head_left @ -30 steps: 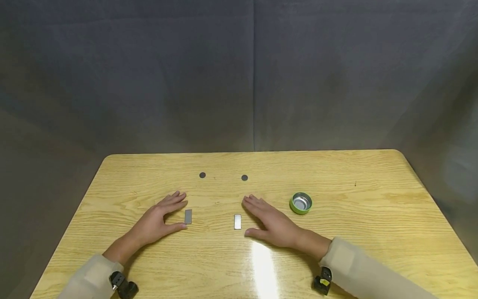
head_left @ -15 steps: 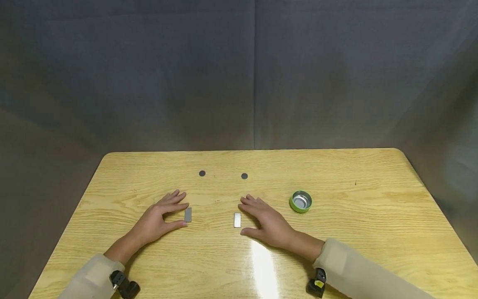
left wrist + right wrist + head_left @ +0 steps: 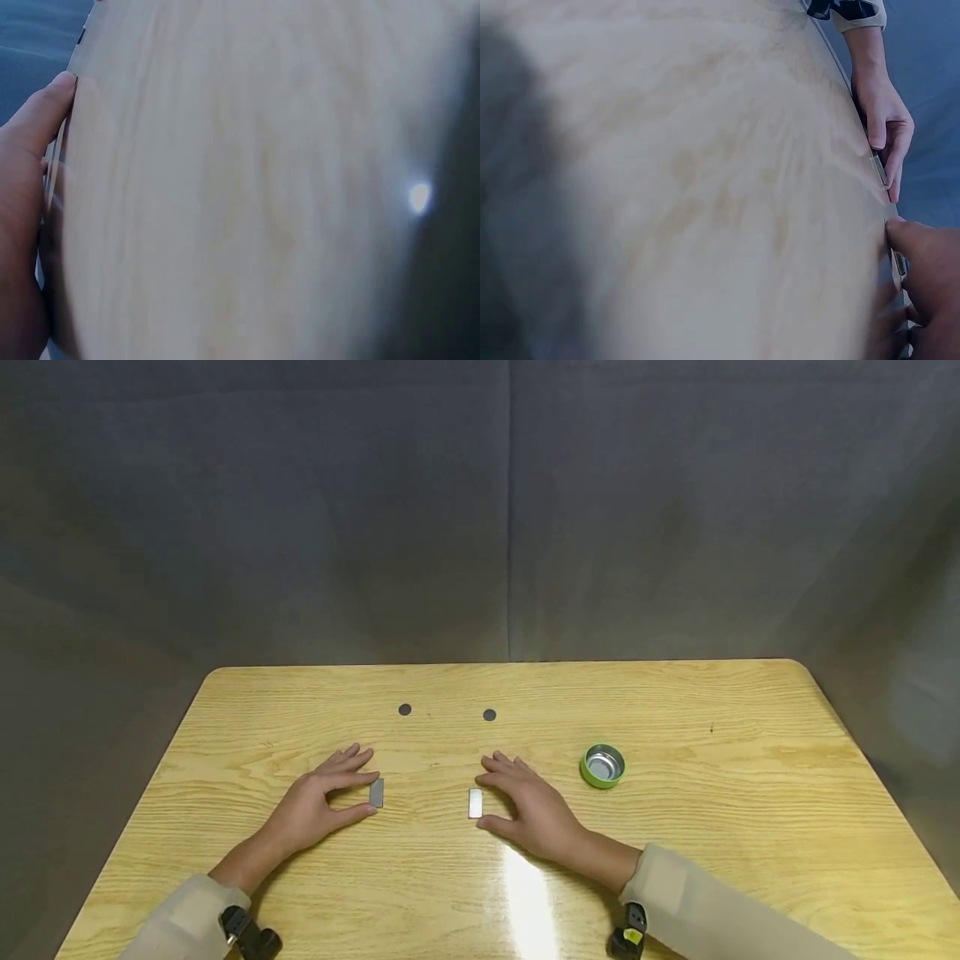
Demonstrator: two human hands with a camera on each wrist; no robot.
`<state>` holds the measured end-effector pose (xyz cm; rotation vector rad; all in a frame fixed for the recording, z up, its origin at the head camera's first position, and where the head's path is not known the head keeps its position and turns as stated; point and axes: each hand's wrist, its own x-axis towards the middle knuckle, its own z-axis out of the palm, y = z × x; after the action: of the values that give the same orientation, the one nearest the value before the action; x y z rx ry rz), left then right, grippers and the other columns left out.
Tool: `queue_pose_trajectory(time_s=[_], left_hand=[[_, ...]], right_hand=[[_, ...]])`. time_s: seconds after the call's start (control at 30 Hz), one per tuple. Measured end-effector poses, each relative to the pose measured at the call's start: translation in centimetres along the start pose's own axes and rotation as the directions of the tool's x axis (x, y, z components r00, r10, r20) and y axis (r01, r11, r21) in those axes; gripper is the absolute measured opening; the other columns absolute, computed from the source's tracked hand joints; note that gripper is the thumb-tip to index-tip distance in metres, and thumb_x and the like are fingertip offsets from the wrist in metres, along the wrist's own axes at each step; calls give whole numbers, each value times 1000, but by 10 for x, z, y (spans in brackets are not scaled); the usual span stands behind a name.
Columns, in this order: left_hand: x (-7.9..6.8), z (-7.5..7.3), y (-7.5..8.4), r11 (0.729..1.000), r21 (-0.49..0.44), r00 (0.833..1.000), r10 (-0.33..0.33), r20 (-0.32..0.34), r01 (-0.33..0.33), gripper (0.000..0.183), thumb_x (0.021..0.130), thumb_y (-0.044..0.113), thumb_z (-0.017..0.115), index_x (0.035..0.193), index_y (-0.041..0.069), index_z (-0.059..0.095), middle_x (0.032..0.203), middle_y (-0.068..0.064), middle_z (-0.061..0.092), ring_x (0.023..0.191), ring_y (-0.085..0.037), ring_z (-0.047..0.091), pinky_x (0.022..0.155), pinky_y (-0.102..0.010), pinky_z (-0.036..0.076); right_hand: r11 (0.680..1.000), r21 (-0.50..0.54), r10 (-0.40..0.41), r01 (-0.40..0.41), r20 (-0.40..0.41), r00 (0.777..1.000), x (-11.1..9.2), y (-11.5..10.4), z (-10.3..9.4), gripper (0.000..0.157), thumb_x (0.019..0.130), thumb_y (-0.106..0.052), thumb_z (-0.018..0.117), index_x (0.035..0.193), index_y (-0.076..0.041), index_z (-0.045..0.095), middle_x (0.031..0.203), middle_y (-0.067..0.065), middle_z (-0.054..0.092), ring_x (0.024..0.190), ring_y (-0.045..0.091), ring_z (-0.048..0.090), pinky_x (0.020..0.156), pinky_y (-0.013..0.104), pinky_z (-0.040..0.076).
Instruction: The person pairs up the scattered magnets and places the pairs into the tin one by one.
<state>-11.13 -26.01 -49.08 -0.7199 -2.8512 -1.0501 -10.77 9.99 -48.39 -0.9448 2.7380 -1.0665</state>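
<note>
In the head view a small dark grey rectangular plate [image 3: 377,793] lies on the wooden table. My left hand [image 3: 309,806] pinches it by its two short ends, thumb at the near end and index finger at the far one. A matching plate with a shiny, bright face [image 3: 476,803] lies to its right. Around that one my right hand [image 3: 536,810] holds thumb and index finger apart, fingertips right at its near and far ends. The left wrist view shows my left thumb [image 3: 56,94]; the right wrist view shows both hands side-on at the table's surface.
Two small dark discs [image 3: 405,710] lie farther back on the table [image 3: 750,827]. A round green tin with a silvery inside [image 3: 602,767] stands beyond my right hand. Grey cloth [image 3: 480,527] hangs behind the table and along its sides.
My right hand has moved left to the bright plate, its thumb and index finger now at the plate's ends. The left thumb and index finger have drawn together onto the grey plate.
</note>
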Motion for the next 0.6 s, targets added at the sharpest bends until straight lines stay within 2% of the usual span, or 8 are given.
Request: queue_pose_trajectory(time_s=[0.27, 0.6], left_hand=[[0, 2, 1, 1000, 5, 1000, -6, 5, 6, 48, 86, 29, 84, 128, 11, 72, 150, -8, 53, 144, -36, 41, 113, -59, 35], [0, 4, 3, 1000, 15, 1000, 4, 7, -4, 49, 87, 29, 83, 130, 8, 70, 150, -8, 53, 144, -35, 42, 113, -56, 37]], right_hand=[[1000, -15, 3, -4, -46, 999, 0, 1, 4, 49, 90, -30, 80, 129, -4, 67, 149, 15, 53, 146, 29, 40, 122, 45, 27], [999, 4, 49, -49, -74, 996, 2, -2, 7, 45, 90, -31, 80, 126, -6, 69, 149, 12, 54, 145, 28, 41, 121, 43, 28]])
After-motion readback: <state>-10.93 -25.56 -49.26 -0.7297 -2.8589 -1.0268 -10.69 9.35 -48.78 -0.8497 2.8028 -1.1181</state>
